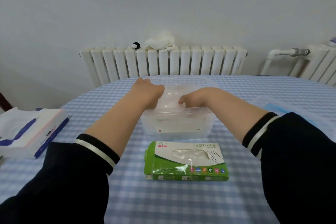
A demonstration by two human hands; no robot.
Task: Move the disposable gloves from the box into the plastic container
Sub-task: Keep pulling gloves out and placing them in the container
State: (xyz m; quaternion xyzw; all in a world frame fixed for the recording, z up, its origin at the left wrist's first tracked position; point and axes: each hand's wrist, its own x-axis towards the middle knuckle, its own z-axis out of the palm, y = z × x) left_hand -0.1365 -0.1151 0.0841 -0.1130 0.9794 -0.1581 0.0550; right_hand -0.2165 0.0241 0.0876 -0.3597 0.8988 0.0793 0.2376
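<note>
Over the far plastic container (pixel 174 125), both hands press clear gloves (pixel 170 96) down inside; left hand (pixel 147 91) and right hand (pixel 192 99) fingers curl, gripping them. Nearer on the worktop (pixel 181 202) lies the green box (pixel 187 162).

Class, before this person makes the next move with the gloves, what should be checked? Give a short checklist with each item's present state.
1. Plastic container upright on the table: ok.
2. Container open on top: ok.
3. Both hands over it, left hand, right hand: ok.
4. Gloves fully inside the container: cannot tell.
5. Glove box within reach, nearer than the container: ok.
6. Box emptied: not ok; clear film shows in its window.
</note>
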